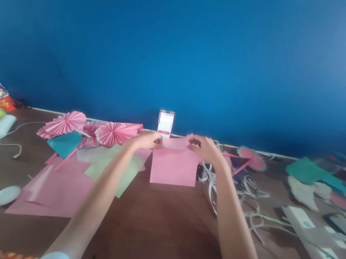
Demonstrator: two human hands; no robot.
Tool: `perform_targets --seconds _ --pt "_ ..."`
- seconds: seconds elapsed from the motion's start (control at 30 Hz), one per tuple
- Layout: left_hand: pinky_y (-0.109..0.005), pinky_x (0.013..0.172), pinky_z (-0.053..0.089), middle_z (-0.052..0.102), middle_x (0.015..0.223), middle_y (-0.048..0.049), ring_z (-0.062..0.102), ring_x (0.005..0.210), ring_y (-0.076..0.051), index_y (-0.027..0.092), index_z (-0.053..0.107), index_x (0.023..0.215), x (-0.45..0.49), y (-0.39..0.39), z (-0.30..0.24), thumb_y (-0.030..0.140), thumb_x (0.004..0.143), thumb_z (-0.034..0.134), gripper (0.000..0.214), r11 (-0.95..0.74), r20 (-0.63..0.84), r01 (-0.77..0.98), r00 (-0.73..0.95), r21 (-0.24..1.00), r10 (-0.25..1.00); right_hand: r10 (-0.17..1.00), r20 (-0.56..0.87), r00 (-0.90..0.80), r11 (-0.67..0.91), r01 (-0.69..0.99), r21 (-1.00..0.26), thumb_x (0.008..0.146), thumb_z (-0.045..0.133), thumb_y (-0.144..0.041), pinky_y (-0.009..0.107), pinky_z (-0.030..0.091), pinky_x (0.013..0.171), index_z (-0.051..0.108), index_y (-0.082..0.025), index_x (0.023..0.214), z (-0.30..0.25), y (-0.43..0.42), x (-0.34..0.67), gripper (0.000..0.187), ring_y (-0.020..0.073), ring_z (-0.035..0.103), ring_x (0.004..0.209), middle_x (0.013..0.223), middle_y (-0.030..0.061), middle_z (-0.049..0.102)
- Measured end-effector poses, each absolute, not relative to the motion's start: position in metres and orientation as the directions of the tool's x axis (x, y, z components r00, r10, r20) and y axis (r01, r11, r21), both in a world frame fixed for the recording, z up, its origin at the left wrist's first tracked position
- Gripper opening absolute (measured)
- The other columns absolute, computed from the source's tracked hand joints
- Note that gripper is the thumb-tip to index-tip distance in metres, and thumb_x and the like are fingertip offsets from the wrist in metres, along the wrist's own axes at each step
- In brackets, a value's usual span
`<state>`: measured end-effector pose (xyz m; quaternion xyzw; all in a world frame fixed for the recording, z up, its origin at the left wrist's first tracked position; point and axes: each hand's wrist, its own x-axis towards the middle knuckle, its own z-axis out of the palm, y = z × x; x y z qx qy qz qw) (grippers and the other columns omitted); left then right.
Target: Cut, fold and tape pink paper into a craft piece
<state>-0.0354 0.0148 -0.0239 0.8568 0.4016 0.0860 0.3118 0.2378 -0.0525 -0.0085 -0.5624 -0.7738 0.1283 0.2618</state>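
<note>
A pink sheet of paper (174,166) lies on the brown table (155,229), far from me. My left hand (147,140) pinches its far left corner, fingers closed on the paper's folded-over top edge. My right hand (205,148) grips the far right corner the same way. Both arms stretch out straight over the table. Pink pleated paper fans (110,133) lie just left of my left hand.
Larger pink sheets (48,190), a pale green sheet (112,168) and a teal piece (64,142) lie at the left, with a white oval object (6,195). Paper strips (242,191) and a white power strip (316,244) are at the right. A small white box (165,123) stands against the blue wall.
</note>
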Motion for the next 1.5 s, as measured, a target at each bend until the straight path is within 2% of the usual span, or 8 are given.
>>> perform_targets --seconds 0.07,0.17,0.3,0.47,0.73,0.93,1.1,1.5 --pt "-0.026 0.053 0.033 0.065 0.075 -0.0038 0.056 0.063 -0.016 0.018 0.061 0.081 -0.030 0.013 -0.024 0.048 0.084 0.057 0.031 -0.532 -0.052 0.619 0.679 0.578 0.732 0.918 0.253 -0.304 0.391 0.797 -0.461 0.086 0.061 -0.031 0.030 0.045 0.080 0.070 -0.022 0.103 -0.008 -0.056 0.223 0.020 0.0207 0.065 0.093 0.103 0.0051 0.073" --pt "-0.026 0.053 0.031 0.062 0.071 -0.0021 0.053 0.061 -0.015 0.019 0.059 0.079 -0.023 0.009 -0.023 0.049 0.085 0.055 0.031 -0.600 -0.005 0.583 0.720 0.548 0.694 0.875 0.253 -0.414 0.478 0.823 -0.306 0.091 0.055 -0.028 0.030 0.043 0.078 0.071 -0.021 0.097 -0.010 -0.058 0.202 0.019 0.0227 0.065 0.094 0.102 0.0071 0.073" --pt "-0.026 0.061 0.038 0.067 0.082 -0.0031 0.059 0.071 -0.017 0.019 0.062 0.087 -0.023 0.004 -0.016 0.047 0.085 0.057 0.029 -0.592 0.005 0.530 0.742 0.607 0.671 0.855 0.228 -0.465 0.508 0.838 -0.197 0.094 0.046 -0.021 0.027 0.039 0.067 0.072 -0.021 0.093 -0.012 -0.059 0.194 0.026 0.0213 0.065 0.087 0.098 0.0077 0.074" --pt "-0.028 0.071 0.043 0.070 0.092 -0.0034 0.062 0.082 -0.019 0.020 0.065 0.093 -0.026 -0.002 -0.006 0.040 0.086 0.055 0.024 -0.594 0.081 0.486 0.727 0.641 0.682 0.870 0.287 -0.401 0.463 0.864 -0.196 0.093 0.048 -0.022 0.027 0.034 0.063 0.073 -0.022 0.090 -0.008 -0.062 0.201 0.026 0.0208 0.065 0.082 0.094 0.0059 0.074" --pt "-0.025 0.060 0.038 0.065 0.077 -0.0029 0.056 0.068 -0.015 0.016 0.061 0.078 -0.011 -0.011 -0.003 0.022 0.080 0.054 0.009 -0.692 0.198 0.435 0.748 0.576 0.634 0.841 0.322 -0.436 0.524 0.806 -0.277 0.095 0.047 -0.025 0.026 0.035 0.063 0.072 -0.022 0.092 -0.008 -0.063 0.187 0.026 0.0178 0.064 0.080 0.096 0.0051 0.074" --pt "-0.025 0.061 0.041 0.068 0.081 -0.0049 0.059 0.069 -0.016 0.016 0.067 0.089 -0.014 -0.014 0.000 0.039 0.088 0.054 0.026 -0.648 0.196 0.421 0.723 0.635 0.662 0.856 0.364 -0.367 0.455 0.869 -0.195 0.091 0.049 -0.024 0.027 0.027 0.057 0.072 -0.023 0.083 -0.006 -0.066 0.189 0.025 0.0184 0.062 0.072 0.086 0.0040 0.074" --pt "-0.026 0.066 0.042 0.070 0.087 -0.0053 0.061 0.074 -0.017 0.018 0.069 0.102 -0.018 -0.012 0.002 0.054 0.090 0.051 0.042 -0.614 0.207 0.416 0.690 0.670 0.694 0.868 0.395 -0.302 0.413 0.880 -0.234 0.093 0.049 -0.028 0.027 0.029 0.058 0.072 -0.023 0.091 -0.002 -0.067 0.193 0.025 0.0193 0.063 0.074 0.087 0.0046 0.075" --pt "-0.028 0.063 0.041 0.069 0.079 -0.0047 0.060 0.070 -0.019 0.017 0.068 0.089 -0.015 -0.008 -0.005 0.053 0.091 0.049 0.041 -0.626 0.190 0.465 0.687 0.626 0.701 0.888 0.349 -0.300 0.407 0.866 -0.291 0.096 0.049 -0.034 0.026 0.034 0.061 0.068 -0.022 0.108 -0.006 -0.066 0.187 0.025 0.0215 0.065 0.080 0.093 0.0064 0.074"
